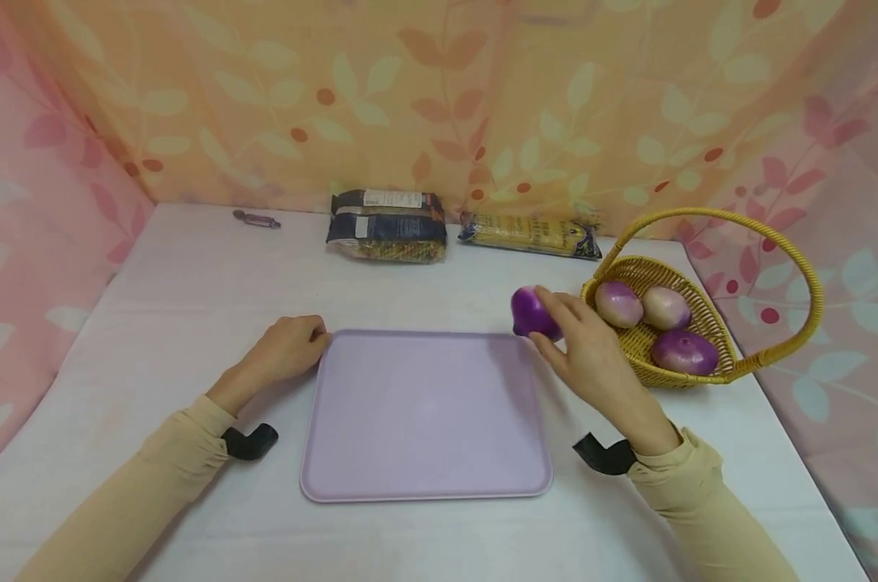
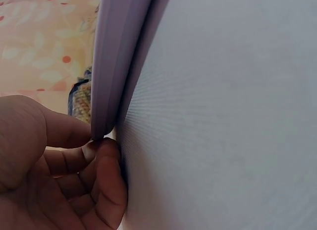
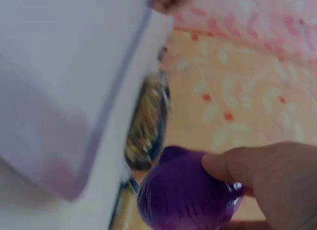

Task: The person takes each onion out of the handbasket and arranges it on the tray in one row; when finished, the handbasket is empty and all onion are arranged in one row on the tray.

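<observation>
My right hand [image 1: 592, 356] grips a round purple onion [image 1: 532, 314] between thumb and fingers, over the far right corner of a pale lilac tray [image 1: 428, 416]. Close up in the right wrist view, the onion [image 3: 185, 195] is glossy deep purple with a dark nub at one end. At the tray's far left corner, my left hand [image 1: 288, 352] pinches the rim; thumb and curled fingers meet at the corner [image 2: 101, 128] in the left wrist view. To the right stands a yellow wicker basket [image 1: 639, 376] holding several purple-and-white onions [image 1: 685, 352].
Along the back lie a dark-banded bag of pasta [image 1: 388, 228], a long yellow packet [image 1: 529, 234] and a small peeler-like tool [image 1: 257, 219]. The basket's tall handle [image 1: 813, 299] arches out to the right. Patterned curtains [image 1: 439, 97] border the white tabletop.
</observation>
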Tool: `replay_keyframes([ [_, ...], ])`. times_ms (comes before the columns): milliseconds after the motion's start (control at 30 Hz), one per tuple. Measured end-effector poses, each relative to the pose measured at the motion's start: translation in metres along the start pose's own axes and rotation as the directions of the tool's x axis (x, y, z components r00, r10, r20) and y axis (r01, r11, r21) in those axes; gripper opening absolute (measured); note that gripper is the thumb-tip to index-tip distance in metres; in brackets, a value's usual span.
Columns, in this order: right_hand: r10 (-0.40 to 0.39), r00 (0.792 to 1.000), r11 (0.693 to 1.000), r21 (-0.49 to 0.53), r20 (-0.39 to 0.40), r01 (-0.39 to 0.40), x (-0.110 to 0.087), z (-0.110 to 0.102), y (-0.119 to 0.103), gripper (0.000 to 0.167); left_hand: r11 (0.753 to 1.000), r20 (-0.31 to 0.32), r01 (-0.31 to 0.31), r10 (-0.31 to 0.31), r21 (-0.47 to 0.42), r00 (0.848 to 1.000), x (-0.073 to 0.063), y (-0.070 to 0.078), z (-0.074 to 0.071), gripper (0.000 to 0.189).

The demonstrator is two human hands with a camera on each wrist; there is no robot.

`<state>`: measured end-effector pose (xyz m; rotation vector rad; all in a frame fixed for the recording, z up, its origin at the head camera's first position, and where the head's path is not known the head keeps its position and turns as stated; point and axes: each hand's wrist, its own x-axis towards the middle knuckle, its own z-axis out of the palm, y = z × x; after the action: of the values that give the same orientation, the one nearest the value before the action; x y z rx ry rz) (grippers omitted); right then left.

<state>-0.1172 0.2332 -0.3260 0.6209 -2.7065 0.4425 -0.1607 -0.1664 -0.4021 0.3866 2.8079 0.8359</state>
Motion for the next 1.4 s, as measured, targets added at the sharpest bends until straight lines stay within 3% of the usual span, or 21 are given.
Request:
replay_keyframes([
  [167,-0.172,0.975,0.985,0.037,0.143,0.169,-0.004,0.029,-0.018,0.064,1.0,0.0,0.002,-0.002,-0.008,1.0,0.0,0.001,-0.001,0.017],
  [267,-0.216,0.952,0.976,0.054,0.216,0.209,-0.007,0.042,-0.025,0.063,1.0,0.004,0.005,-0.005,-0.009,1.0,0.001,0.001,-0.001,0.017],
  [367,-0.233,0.942,0.972,0.059,0.24,0.225,-0.008,0.048,-0.03,0.059,1.0,0.011,0.005,-0.005,-0.009,1.0,0.002,0.001,-0.002,0.017],
  [800,-0.284,0.934,0.958,0.1,0.216,0.268,-0.002,0.055,-0.04,0.052,1.0,0.015,-0.005,0.005,-0.016,1.0,0.002,-0.002,0.0,0.018],
  [1133,-0.324,0.931,0.945,0.097,0.165,0.312,0.01,0.072,-0.067,0.046,1.0,0.025,0.002,-0.002,-0.011,1.0,0.002,-0.005,0.0,0.018],
  [1400,-0.347,0.922,0.938,0.098,0.175,0.334,0.019,0.08,-0.082,0.045,1.0,0.021,-0.007,0.007,-0.016,1.0,0.001,-0.002,-0.001,0.017],
])
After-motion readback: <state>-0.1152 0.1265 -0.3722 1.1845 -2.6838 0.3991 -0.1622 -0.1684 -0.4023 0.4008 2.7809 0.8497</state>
